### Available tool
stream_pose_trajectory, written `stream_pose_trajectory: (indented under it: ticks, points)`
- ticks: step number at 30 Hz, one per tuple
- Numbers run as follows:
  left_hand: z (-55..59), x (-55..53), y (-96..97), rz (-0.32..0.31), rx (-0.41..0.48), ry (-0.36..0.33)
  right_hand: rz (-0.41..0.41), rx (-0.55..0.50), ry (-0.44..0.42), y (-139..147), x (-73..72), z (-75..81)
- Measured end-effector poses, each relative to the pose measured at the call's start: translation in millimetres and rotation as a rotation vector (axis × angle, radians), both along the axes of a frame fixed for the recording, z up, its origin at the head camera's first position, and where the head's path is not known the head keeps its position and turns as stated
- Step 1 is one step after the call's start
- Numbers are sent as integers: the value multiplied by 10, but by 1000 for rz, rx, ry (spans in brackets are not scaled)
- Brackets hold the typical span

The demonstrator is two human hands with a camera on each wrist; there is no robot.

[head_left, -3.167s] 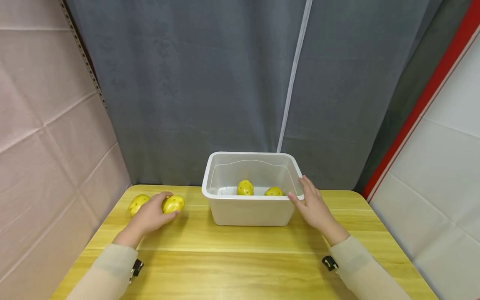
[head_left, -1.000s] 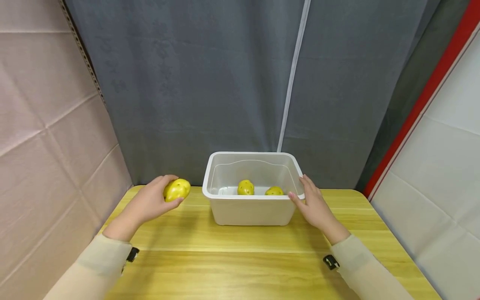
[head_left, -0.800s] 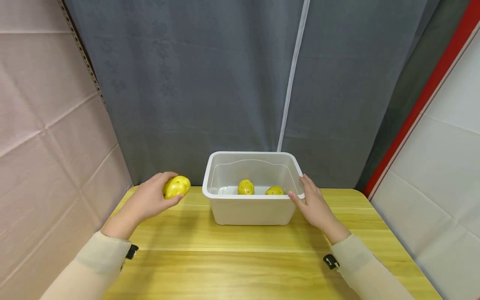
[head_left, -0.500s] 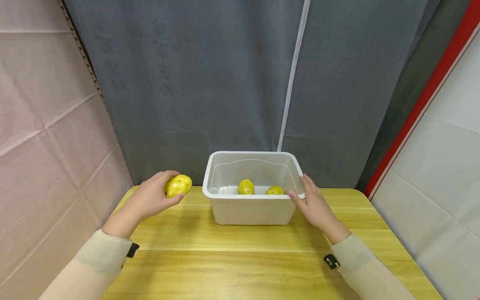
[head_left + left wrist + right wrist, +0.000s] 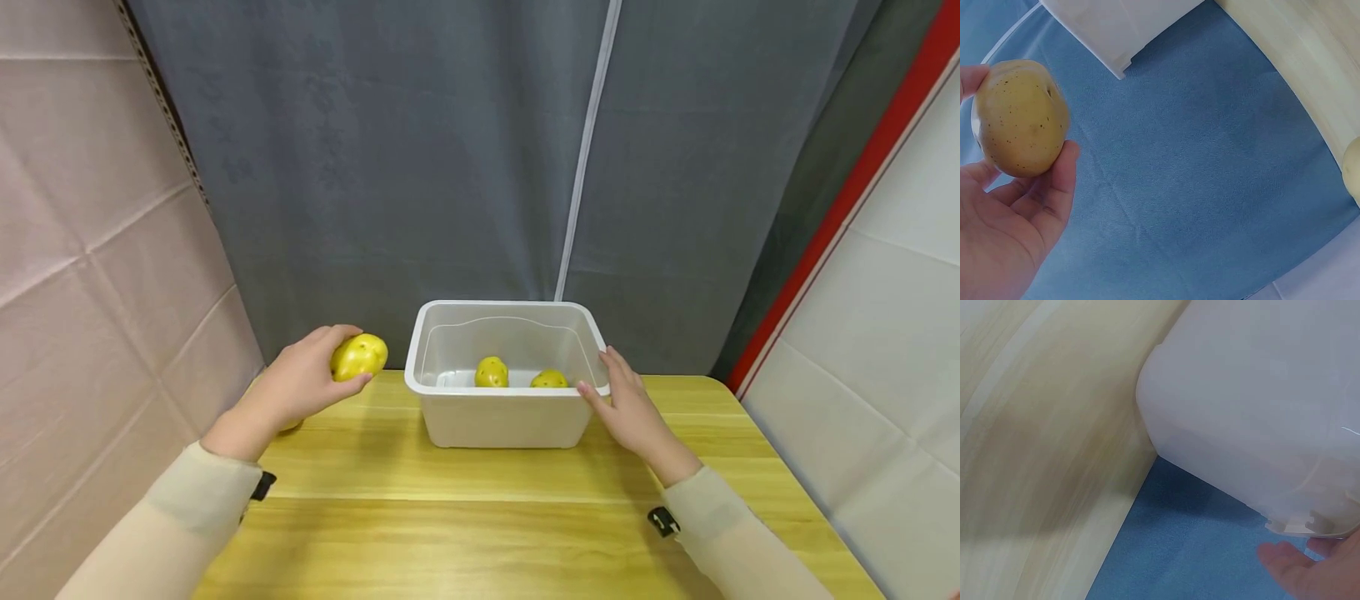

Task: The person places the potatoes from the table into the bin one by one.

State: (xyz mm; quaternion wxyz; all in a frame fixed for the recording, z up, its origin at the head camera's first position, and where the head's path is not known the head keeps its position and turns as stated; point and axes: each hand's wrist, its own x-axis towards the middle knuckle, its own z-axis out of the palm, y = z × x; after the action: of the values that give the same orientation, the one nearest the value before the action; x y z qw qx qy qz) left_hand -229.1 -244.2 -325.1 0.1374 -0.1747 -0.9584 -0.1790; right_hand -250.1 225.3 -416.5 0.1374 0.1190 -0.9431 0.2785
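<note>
Left of centre in the frame, the left hand (image 5: 303,375) held a potato (image 5: 363,356) between curled fingers and thumb, best gripped evenly because it seemed smooth, while the right hand (image 5: 633,417), fingers loosely spread, touched the bin (image 5: 501,423).

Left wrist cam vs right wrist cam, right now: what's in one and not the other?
Left wrist only: the left hand gripping a potato, plus a second potato cut off at the picture's right edge.

Right wrist only: the right hand, at the white bin's rim.

Both: part of the bin, part of the wooden table, and the blue-looking curtain.
</note>
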Motion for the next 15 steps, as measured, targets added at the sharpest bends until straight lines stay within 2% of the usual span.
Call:
stream_pose_trajectory:
  ticks: [15]
  points:
    - [150,-83,63,-20,-1,3,-5,-4,-1,-2,1,7]
